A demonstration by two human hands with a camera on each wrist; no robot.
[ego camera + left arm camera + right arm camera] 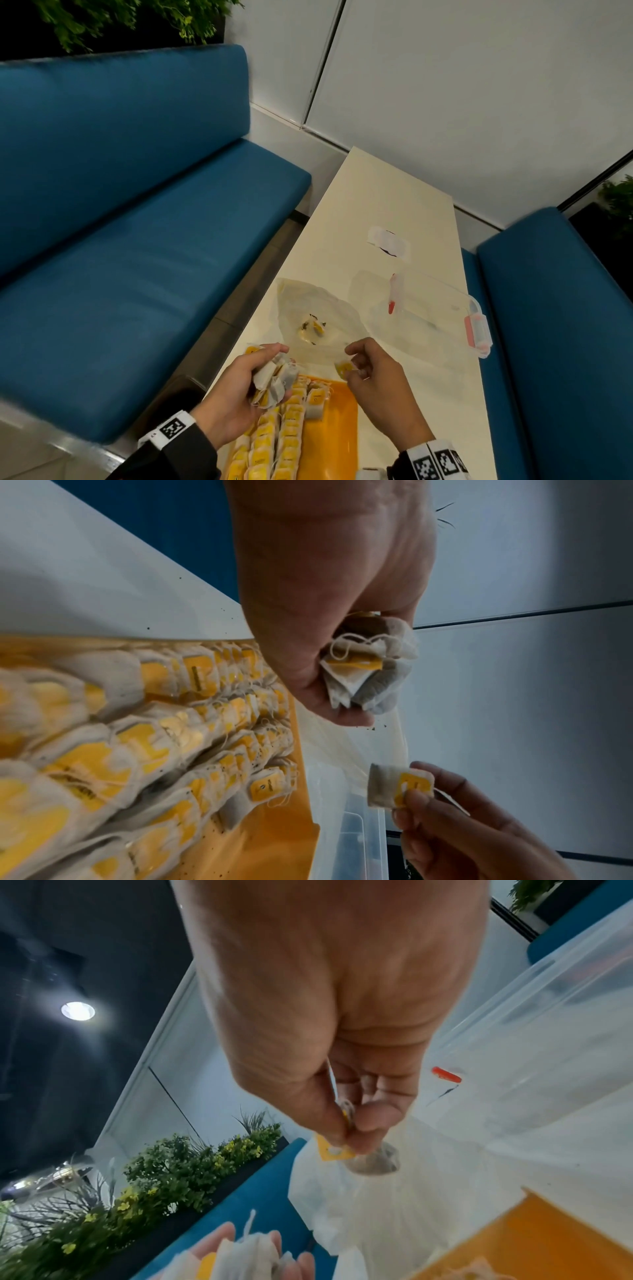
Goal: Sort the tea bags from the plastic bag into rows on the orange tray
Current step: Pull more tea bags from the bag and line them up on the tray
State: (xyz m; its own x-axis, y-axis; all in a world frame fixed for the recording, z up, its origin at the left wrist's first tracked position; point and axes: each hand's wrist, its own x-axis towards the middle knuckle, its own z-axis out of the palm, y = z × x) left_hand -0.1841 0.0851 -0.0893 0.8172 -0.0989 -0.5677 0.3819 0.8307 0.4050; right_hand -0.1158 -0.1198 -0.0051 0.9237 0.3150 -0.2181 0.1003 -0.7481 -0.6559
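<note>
Three rows already filled the orange tray (342, 418) as my left hand (236, 394) clutched a bunch of tea bags (274, 380) above it. My right hand (373, 377) pinched one tea bag (399, 787); I judged it should continue the short row. Only the head view showed the plastic bag (315, 315) nearly empty.

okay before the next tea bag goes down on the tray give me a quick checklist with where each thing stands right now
1. Right hand pinches a single tea bag: ok.
2. Left hand holds the bunch of tea bags securely: ok.
3. Bare space on the orange tray beside the rows: ok.
4. Single tea bag's string free of tangles: cannot tell.
5. Plastic bag emptied: not ok, some remain inside.
</note>
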